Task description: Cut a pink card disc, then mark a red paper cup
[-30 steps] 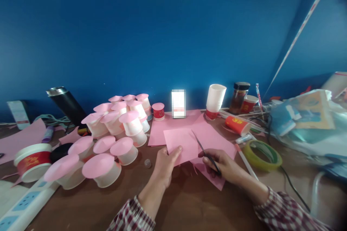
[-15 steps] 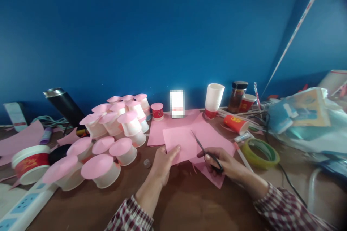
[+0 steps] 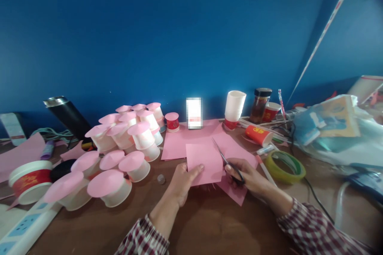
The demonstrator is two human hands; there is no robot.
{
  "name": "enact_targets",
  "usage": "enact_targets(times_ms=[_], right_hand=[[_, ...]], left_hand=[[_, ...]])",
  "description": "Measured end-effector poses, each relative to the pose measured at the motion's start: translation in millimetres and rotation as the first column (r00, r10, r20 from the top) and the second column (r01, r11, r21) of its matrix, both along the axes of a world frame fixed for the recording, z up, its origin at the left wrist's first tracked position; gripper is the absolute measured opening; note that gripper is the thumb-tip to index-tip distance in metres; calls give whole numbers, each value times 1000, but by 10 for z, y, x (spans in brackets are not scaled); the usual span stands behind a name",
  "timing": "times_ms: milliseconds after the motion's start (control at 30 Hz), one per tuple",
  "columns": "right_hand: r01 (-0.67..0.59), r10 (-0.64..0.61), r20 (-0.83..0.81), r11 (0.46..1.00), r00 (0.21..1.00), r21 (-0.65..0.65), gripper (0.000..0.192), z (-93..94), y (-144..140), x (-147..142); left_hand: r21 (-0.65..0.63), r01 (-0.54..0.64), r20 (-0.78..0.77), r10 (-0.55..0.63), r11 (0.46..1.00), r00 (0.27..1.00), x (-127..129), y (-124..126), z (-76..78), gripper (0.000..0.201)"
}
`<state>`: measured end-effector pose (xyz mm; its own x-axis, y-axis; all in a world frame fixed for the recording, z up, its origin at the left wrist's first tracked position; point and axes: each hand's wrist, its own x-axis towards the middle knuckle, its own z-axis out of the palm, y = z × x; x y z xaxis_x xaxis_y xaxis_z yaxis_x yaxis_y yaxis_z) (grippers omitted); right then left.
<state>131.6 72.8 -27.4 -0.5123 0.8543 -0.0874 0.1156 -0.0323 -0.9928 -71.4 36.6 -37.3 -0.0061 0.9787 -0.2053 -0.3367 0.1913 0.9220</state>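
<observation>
My left hand [image 3: 187,181] pinches the lower left part of a roughly square piece of pink paper [image 3: 204,157], thumb on top. In my right hand [image 3: 243,175] is a pair of scissors [image 3: 223,156] with dark handles, the blades pointing up and left along the paper's right edge. Whether the blades are biting into the paper I cannot tell. Larger pink sheets [image 3: 176,145] lie flat behind the piece, and a pink offcut [image 3: 236,193] lies below my right hand.
At left stand several paper cups with pink cone tops [image 3: 104,183], a power strip [image 3: 26,223] and a black flask [image 3: 67,117]. At right are stacked white cups [image 3: 235,105], a tape roll [image 3: 287,167], a red cup [image 3: 259,135] and a plastic bag [image 3: 323,127].
The pink piece has turned upright and shifted slightly right and down in my left hand. The scissors now lie along its right edge. The whole view has shifted a little.
</observation>
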Motion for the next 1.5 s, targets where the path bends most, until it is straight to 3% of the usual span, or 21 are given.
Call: enact_targets(times_ms=[200,300,433,567,733,867,967,1033,1167,1333,1500], right_hand=[[56,-56,1,998,998,-22,43,-33,17,-10],[182,-182,-23,983,983,-21,45,-63,40,-26],[304,-303,-129,953,944,-15,46,-52,57,-35],[282,-283,-156,959,946,-33,45,-14,49,-19],[202,-230,-179,966,957,-158,57,-63,34,-34],[238,-295,-290,947,910,-216,55,-124,34,-87],[292,-364,-397,928,842,-232,55,-136,24,-139],[343,-408,-407,912,817,-224,56,-137,13,-169],[378,-430,-396,903,811,-206,58,-161,-6,-199],[482,-482,-258,874,838,-68,56,-166,-10,-205],[427,-409,-191,902,892,61,57,-124,-15,-216]], left_hand=[[0,2,-2,-2,1000,1000,-1,7,0,45],[-10,-6,-6,6,1000,1000,-5,10,-4,44],[-38,67,-13,-68,997,998,7,-9,20,43],[-92,163,-37,-167,982,985,30,-39,46,42],[-90,214,-47,-219,973,975,28,-54,61,42],[-56,115,105,-109,992,988,80,-61,50,50],[50,81,242,-90,995,966,194,-73,-13,57],[102,69,156,-84,992,984,284,-75,-74,50],[86,-26,-121,36,996,992,408,-61,-162,38],[94,-93,-147,106,991,983,435,-55,-166,38],[68,-220,-136,227,973,964,347,-15,-133,38]])
